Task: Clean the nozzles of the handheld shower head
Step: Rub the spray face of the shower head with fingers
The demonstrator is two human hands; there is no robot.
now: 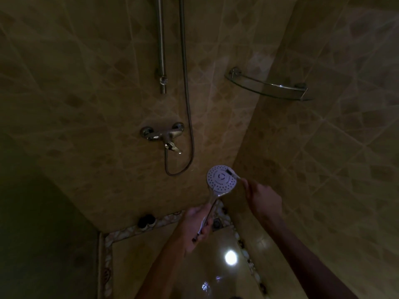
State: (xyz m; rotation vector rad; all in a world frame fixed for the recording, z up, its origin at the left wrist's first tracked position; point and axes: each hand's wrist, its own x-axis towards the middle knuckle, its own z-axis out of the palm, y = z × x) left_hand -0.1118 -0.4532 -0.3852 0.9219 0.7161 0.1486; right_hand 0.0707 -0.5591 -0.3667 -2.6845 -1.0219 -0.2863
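The handheld shower head (219, 178) is round and white, with dark nozzle dots, and its face is turned up toward me in the lower middle of the head view. My left hand (197, 226) grips its chrome handle from below. My right hand (262, 197) holds a small brush (232, 173) by its thin handle. The brush's dark tip rests on the upper right part of the nozzle face. The room is dim, so fine detail of the brush is hard to tell.
A chrome mixer tap (163, 134) is on the tiled wall, with the hose (187, 108) looping down from it. A riser bar (160, 44) runs above. A glass corner shelf (269, 88) hangs at right. A floor drain (216, 222) and a dark object (146, 221) lie below.
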